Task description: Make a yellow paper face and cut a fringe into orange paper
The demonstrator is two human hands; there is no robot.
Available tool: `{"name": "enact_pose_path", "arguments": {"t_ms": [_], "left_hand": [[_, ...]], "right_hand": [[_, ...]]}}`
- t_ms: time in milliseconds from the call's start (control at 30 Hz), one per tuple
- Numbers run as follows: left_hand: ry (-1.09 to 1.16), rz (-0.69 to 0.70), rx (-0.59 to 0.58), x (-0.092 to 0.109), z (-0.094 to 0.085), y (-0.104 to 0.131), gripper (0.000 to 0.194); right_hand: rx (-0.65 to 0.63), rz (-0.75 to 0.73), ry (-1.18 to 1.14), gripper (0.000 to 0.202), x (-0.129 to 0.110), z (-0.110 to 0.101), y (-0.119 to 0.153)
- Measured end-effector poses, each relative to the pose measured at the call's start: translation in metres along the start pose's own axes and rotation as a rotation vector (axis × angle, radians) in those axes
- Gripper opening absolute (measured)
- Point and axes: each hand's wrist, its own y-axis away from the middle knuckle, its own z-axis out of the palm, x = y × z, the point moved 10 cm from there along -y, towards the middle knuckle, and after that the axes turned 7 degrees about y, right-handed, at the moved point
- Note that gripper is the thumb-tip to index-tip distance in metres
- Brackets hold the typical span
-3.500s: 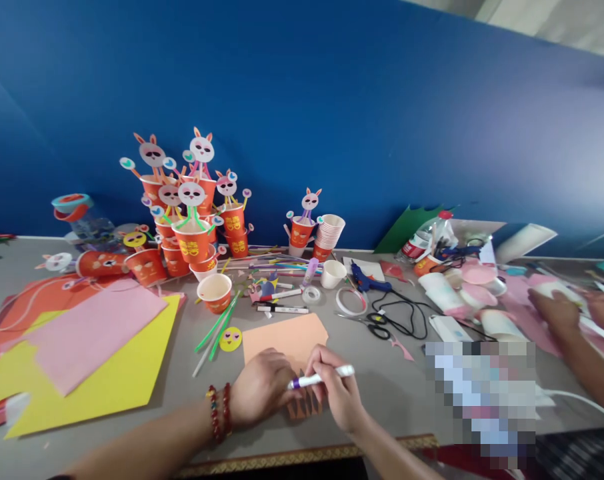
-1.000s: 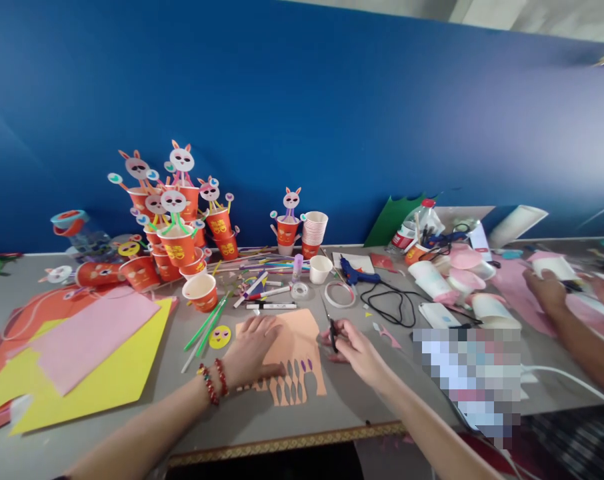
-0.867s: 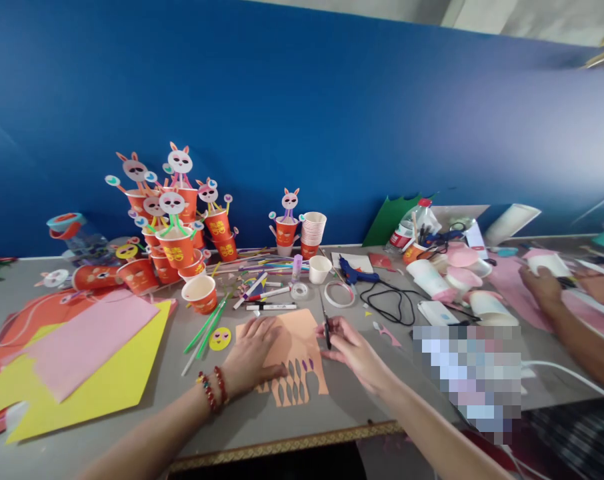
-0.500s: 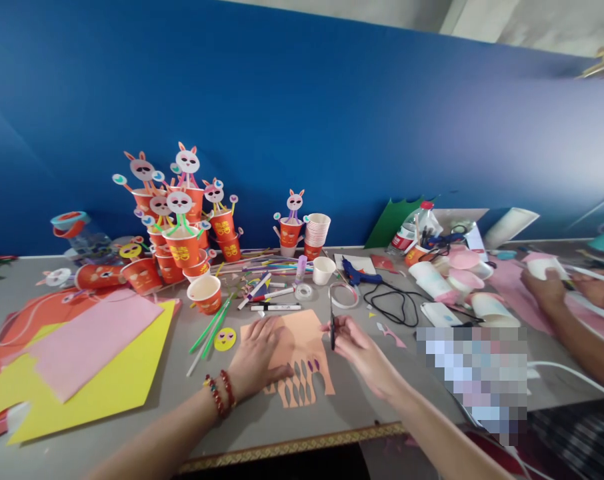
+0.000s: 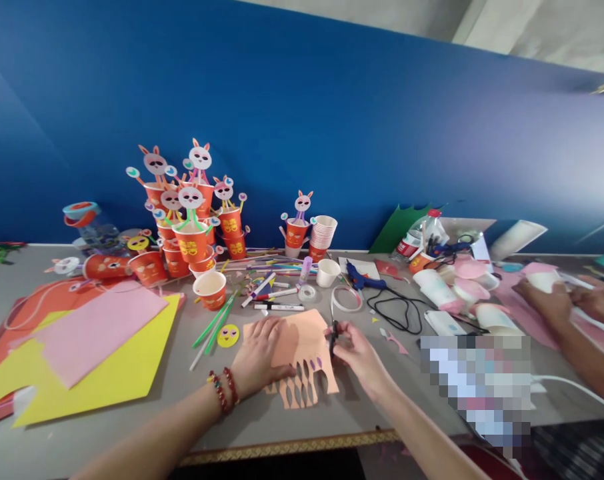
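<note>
An orange paper sheet [image 5: 299, 337] lies on the grey table, its lower edge cut with several leaf-shaped holes and strips. My left hand [image 5: 262, 350] rests flat on its left part, fingers spread, a red bead bracelet at the wrist. At the sheet's right edge my right hand [image 5: 352, 347] is closed round the dark handles of a pair of scissors [image 5: 333, 331], whose blades point away from me. A round yellow face cutout [image 5: 228, 336] lies left of my left hand.
Red cups with rabbit figures [image 5: 189, 243] stand at the back left. Coloured sheets [image 5: 152, 360] lie left. Markers [image 5: 279, 307], a white cup [image 5: 328, 273] and a blue glue gun [image 5: 365, 277] lie beyond the paper. At right, another person's hands [image 5: 547, 303] hold a cup.
The view has shifted slightly, so most things sit a little further right. My right hand and the scissors have turned slightly at the sheet's right edge. My left hand stays on the sheet.
</note>
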Motion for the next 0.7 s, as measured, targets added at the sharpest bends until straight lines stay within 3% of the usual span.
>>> {"name": "enact_pose_path", "arguments": {"t_ms": [133,267,367,500,567,700], "left_hand": [[0.048,0.008,0.024,0.001,-0.004,0.0,0.089],[0.182,0.015,0.105,0.002,-0.02,-0.001,0.071],[0.397,-0.058,0.28,-0.01,-0.043,-0.001,0.056],[0.799,-0.262,0.547,-0.05,-0.059,0.004,0.044],[0.849,-0.276,0.536,-0.057,-0.056,0.001,0.041],[0.65,-0.195,0.312,-0.04,-0.037,-0.008,0.029]], "right_hand": [[0.081,-0.215,0.192,0.03,-0.004,-0.002,-0.006],[0.211,-0.378,0.271,0.034,-0.022,-0.016,0.003],[0.223,-0.488,0.242,0.03,-0.047,-0.024,0.014],[0.255,-0.572,0.09,0.029,-0.073,-0.04,0.016],[0.287,-0.608,-0.027,0.026,-0.08,-0.046,0.01],[0.273,-0.619,-0.257,0.026,-0.081,-0.038,-0.008]]}}
